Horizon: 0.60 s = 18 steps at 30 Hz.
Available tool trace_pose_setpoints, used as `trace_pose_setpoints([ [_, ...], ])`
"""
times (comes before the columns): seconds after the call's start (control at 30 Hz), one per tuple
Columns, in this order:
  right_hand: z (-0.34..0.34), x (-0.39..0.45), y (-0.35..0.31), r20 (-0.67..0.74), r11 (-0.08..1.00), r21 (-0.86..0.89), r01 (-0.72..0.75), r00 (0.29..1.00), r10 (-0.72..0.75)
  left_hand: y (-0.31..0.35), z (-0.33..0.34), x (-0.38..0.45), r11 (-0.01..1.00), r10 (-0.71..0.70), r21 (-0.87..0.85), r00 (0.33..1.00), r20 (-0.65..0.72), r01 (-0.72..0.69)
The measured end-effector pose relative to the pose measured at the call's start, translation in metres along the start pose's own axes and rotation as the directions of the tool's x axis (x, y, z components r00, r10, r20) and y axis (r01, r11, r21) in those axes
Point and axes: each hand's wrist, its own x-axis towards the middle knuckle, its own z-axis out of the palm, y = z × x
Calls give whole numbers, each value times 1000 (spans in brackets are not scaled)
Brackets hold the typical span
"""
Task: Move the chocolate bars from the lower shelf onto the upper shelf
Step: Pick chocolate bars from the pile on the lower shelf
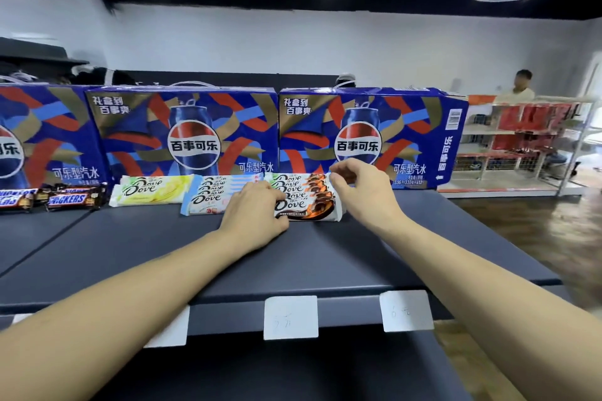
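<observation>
On the upper shelf (pixel 136 238), left hand (pixel 252 215) flat against orange Dove bars (pixel 306 195), right hand (pixel 361 192) loosely curled, grip empty.

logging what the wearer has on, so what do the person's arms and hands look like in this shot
Both forearms are bare as far as the frame shows: no sleeves, gloves, watch, bracelets or rings visible on the left hand or the right hand. The fingers look uncovered, with short nails.

Chocolate bars (pixel 303 197) in stacks along upper shelf (pixel 130 247) rear, soda cartons (pixel 192 133) behind, Snickers bars (pixel 70 197) leftmost.
</observation>
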Motion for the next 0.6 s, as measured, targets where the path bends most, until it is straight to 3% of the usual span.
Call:
trace_pose_setpoints([
  [0.4, 20, -53, -52, 86, 999, -36, -26, 996, 29, -23, -23, -37, 992, 92, -74, 993, -78, -98],
  [0.6, 49, -92, -100, 144, 992, -128, -13, 989, 32, -57, -49, -86, 979, 168, -119, 986, -13, -168],
])
